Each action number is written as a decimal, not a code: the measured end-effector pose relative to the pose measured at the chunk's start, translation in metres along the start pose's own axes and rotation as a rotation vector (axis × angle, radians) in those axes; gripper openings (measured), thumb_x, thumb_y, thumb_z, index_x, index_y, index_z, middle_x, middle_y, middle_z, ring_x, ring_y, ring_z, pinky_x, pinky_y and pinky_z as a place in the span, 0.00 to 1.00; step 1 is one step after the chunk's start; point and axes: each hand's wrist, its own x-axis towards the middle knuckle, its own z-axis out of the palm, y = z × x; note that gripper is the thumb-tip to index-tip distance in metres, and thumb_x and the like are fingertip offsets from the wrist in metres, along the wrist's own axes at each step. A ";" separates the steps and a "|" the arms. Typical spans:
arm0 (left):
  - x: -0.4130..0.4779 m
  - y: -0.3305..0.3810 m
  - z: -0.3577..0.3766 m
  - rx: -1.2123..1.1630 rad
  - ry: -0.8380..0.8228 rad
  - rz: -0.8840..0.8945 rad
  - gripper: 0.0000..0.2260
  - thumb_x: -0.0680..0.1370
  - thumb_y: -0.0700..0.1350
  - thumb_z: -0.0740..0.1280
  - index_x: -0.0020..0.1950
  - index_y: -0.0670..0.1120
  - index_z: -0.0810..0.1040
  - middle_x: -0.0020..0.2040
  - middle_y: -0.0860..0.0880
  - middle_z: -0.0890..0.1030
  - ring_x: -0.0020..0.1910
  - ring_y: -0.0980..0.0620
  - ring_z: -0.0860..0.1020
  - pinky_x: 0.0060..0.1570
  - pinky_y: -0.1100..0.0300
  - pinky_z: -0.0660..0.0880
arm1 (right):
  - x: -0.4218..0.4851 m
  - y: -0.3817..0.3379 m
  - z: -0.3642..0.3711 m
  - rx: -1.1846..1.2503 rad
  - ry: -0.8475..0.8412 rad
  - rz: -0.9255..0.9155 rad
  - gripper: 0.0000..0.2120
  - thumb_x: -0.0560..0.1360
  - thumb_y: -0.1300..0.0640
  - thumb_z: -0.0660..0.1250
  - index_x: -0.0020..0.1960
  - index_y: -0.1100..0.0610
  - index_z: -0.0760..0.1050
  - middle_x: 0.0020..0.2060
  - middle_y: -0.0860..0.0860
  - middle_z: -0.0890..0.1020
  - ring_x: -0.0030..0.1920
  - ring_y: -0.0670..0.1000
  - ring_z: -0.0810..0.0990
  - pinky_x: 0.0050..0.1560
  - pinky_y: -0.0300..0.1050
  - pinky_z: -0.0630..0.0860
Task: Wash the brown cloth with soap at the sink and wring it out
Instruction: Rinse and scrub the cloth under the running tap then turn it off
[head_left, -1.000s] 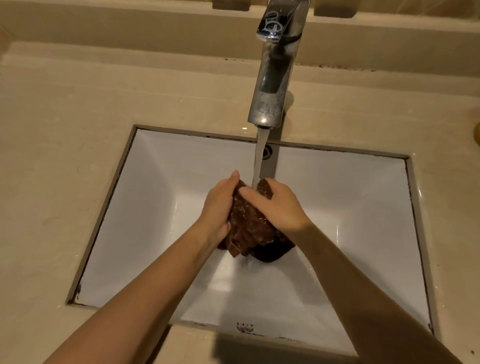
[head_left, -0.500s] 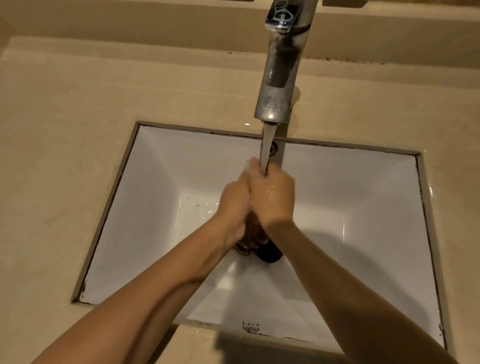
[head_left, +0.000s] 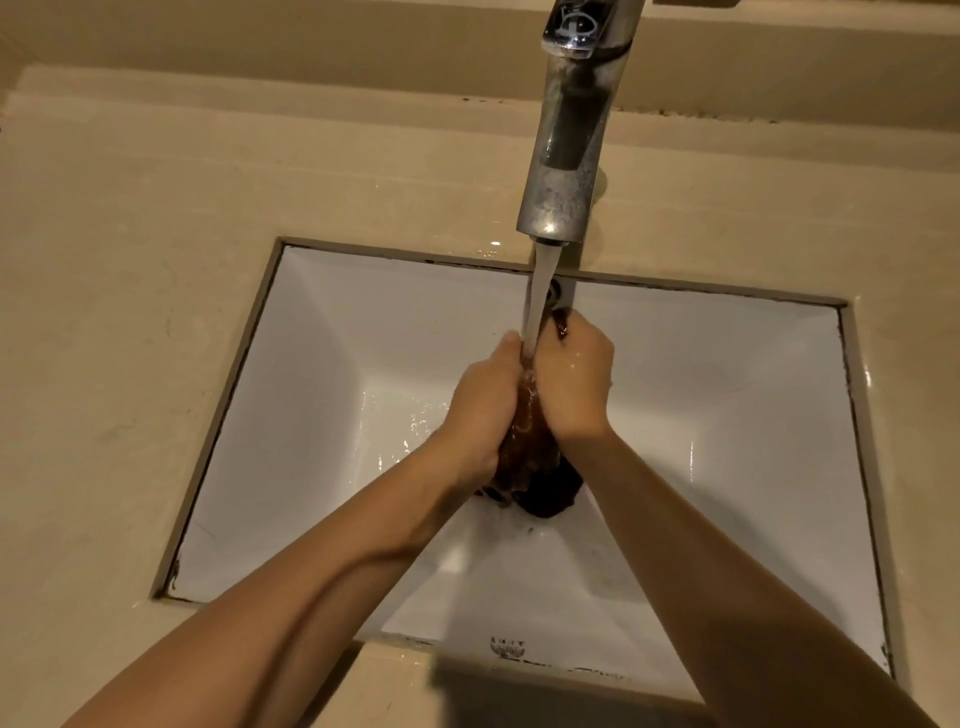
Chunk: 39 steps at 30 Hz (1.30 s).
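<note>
Wetly bunched brown cloth (head_left: 535, 467), tight in left hand (head_left: 480, 410) and right hand (head_left: 571, 384).

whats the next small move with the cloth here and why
Probably rub the left hand and right hand against each other to scrub the bunched brown cloth between them. Both grip it, the stream from the faucet lands where they meet, and the cloth's lower end hangs dark and soaked in the sink basin, so it looks wet enough to work.
</note>
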 end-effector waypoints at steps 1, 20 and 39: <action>0.001 0.002 -0.002 0.030 -0.001 0.029 0.18 0.83 0.55 0.52 0.47 0.51 0.80 0.48 0.45 0.84 0.50 0.49 0.82 0.56 0.55 0.76 | 0.003 0.003 -0.002 0.003 -0.020 0.008 0.14 0.79 0.52 0.56 0.38 0.55 0.72 0.33 0.49 0.76 0.37 0.51 0.76 0.46 0.51 0.76; 0.016 -0.021 -0.037 -0.190 -0.259 -0.067 0.23 0.79 0.63 0.51 0.55 0.53 0.80 0.52 0.47 0.85 0.54 0.49 0.82 0.57 0.54 0.76 | 0.001 -0.015 -0.039 0.334 -0.447 0.029 0.07 0.73 0.49 0.69 0.50 0.44 0.74 0.47 0.44 0.81 0.50 0.44 0.79 0.52 0.41 0.76; 0.013 0.004 -0.035 0.158 -0.203 -0.082 0.30 0.78 0.66 0.45 0.56 0.49 0.79 0.57 0.42 0.82 0.57 0.46 0.79 0.63 0.51 0.73 | -0.003 0.001 -0.028 -0.025 -0.465 -0.340 0.18 0.78 0.48 0.59 0.67 0.50 0.67 0.61 0.48 0.75 0.58 0.43 0.74 0.58 0.34 0.70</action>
